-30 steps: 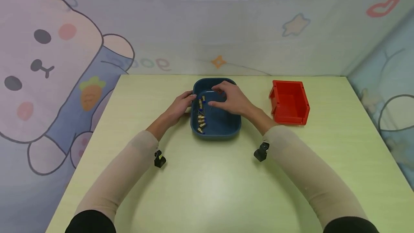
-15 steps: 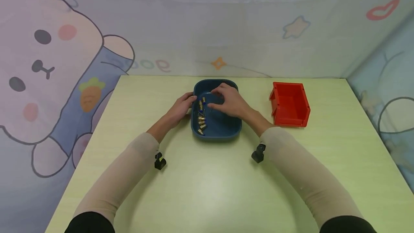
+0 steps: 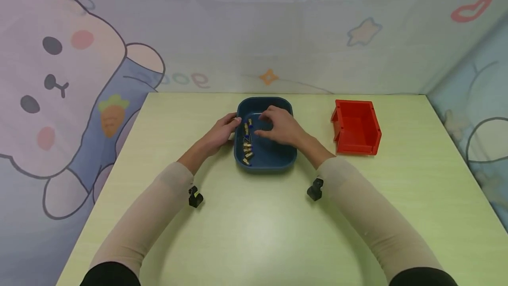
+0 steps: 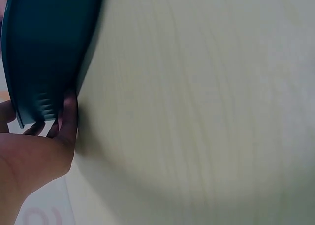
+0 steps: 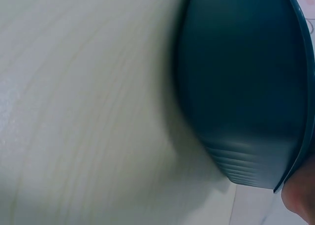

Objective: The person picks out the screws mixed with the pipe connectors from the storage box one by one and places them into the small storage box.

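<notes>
A dark blue tray (image 3: 264,169) stands near the back of the table. My left hand (image 3: 220,132) grips its left side, thumb at the rim and fingers against the outer wall, as the left wrist view shows. Inside, several small brass-coloured pieces (image 3: 247,146) with blue parts lie in a row along the left wall; their exact kind is too small to tell. Over the right part of the tray hovers my right hand (image 3: 283,126), fingers bent and thumb apart from them, with nothing visible between. The right wrist view shows mostly the tray's outer wall (image 5: 241,87).
To the right of the tray stands a red plastic bin (image 3: 356,128) on the pale wooden table (image 3: 254,228). A printed cloth (image 3: 222,25) with a cartoon animal hangs behind the table.
My right hand has shifted slightly toward me and its wrist has moved a little left. The left hand, tray and brass pieces look unchanged.
</notes>
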`<action>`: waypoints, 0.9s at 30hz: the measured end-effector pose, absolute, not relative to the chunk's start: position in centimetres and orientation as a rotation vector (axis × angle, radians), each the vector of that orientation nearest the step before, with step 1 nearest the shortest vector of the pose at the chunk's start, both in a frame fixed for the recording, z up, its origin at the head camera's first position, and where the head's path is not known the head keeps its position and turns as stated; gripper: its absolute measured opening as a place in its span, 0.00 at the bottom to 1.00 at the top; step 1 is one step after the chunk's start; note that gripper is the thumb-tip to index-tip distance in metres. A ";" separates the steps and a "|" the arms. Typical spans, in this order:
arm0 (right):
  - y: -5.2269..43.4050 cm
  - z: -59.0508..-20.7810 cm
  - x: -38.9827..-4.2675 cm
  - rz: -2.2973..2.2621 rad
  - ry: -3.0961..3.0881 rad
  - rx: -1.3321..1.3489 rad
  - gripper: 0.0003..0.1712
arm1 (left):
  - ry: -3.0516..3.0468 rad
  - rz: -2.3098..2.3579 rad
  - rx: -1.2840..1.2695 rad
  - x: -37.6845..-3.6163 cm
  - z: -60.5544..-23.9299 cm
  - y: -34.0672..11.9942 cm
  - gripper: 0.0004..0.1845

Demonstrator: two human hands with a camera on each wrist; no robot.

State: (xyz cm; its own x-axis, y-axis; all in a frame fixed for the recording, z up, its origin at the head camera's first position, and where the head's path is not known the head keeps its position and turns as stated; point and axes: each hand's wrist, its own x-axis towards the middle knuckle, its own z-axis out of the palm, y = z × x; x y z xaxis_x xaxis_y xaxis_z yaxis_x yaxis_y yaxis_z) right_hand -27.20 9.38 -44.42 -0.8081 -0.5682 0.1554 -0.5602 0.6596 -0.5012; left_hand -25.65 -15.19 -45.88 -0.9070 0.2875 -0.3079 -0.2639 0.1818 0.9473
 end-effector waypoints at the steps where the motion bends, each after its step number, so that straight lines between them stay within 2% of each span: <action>1: 9.3 -44.4 -27.2 -0.839 2.847 -0.962 0.30 | 2.044 1.772 0.025 -25.6 -45.9 -15.2 0.31; 27: 9.0 -43.7 -28.3 -0.576 2.789 -0.962 0.26 | 2.051 1.770 0.059 -26.2 -46.1 -15.0 0.31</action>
